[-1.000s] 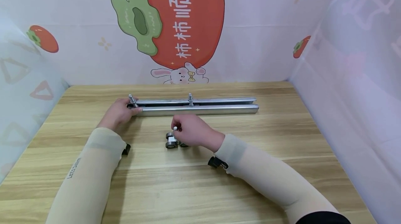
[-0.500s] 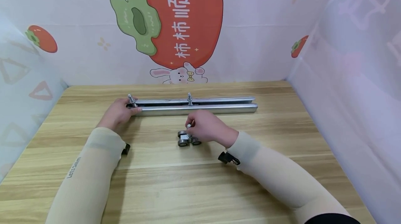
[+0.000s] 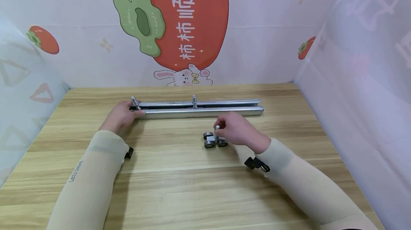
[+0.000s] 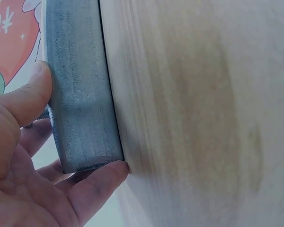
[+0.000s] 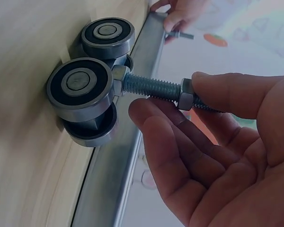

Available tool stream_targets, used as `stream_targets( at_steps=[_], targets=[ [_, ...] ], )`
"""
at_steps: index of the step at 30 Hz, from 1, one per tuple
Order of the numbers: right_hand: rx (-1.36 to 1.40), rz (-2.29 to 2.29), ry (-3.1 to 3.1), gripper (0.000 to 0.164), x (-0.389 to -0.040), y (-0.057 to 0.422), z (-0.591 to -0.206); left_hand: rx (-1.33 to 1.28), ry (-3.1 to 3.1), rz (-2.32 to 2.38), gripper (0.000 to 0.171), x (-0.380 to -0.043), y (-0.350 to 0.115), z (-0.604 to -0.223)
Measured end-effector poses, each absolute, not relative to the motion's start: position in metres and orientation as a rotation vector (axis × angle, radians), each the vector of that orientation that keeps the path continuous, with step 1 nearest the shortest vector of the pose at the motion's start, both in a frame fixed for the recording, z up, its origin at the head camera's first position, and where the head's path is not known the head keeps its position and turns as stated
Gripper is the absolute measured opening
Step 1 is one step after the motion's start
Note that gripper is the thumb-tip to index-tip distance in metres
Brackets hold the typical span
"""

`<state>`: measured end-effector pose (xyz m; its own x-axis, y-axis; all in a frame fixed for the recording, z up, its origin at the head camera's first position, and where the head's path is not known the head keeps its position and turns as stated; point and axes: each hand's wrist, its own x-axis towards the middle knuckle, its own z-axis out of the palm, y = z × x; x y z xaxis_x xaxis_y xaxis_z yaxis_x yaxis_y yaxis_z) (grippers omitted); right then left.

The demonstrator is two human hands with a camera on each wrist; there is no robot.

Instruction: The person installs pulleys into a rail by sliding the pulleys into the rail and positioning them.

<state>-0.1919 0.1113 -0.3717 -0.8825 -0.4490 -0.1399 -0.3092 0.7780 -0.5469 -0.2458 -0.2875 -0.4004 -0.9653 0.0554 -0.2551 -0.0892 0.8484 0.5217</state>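
Observation:
A silver C-shaped metal rail (image 3: pixel 205 113) lies along the back of the wooden table with its slot upward. My left hand (image 3: pixel 120 115) grips its left end; in the left wrist view the thumb lies along the rail's edge and a finger touches the end. Two threaded bolts stand up from the slot, one bolt (image 3: pixel 135 103) by my left hand and another bolt (image 3: pixel 194 102) near mid-rail. In front of the rail, my right hand (image 3: pixel 240 129) pinches the upright bolt of a roller trolley (image 3: pixel 210 138). Its round bearing wheels (image 5: pixel 78 85) show in the right wrist view, with a nut (image 5: pixel 185 94) on the thread.
The wooden table (image 3: pixel 179 190) is enclosed by a printed cloth backdrop (image 3: pixel 263 51) behind and at both sides. A black strap buckle (image 3: pixel 257 164) hangs under the right wrist, and another buckle (image 3: pixel 129 152) is at the left wrist.
My right hand has moved rightward in front of the rail, and the roller trolley has travelled with it. My left hand and the rail stay in place.

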Motion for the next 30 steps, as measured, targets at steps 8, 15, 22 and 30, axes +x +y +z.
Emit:
stream_targets(
  at_steps=[8, 15, 22, 30],
  targets=[
    [-0.507, -0.831, 2.739, 0.010, -0.188, 0.150, -0.375, -0.034, 2.779, 0.782, 0.068, -0.245, -0.288, -0.404],
    [-0.421, -0.901, 2.716, 0.015, -0.187, 0.190, -0.375, -0.032, 2.780, 0.794, 0.069, -0.245, -0.287, -0.405],
    [-0.312, -0.943, 2.691, 0.016, -0.186, 0.228, -0.370, -0.043, 2.757, 0.796, 0.071, -0.245, -0.289, -0.403],
    [-0.175, -0.931, 2.723, 0.017, -0.186, 0.270, -0.364, -0.020, 2.776, 0.780, 0.070, -0.246, -0.288, -0.402]
  ],
)
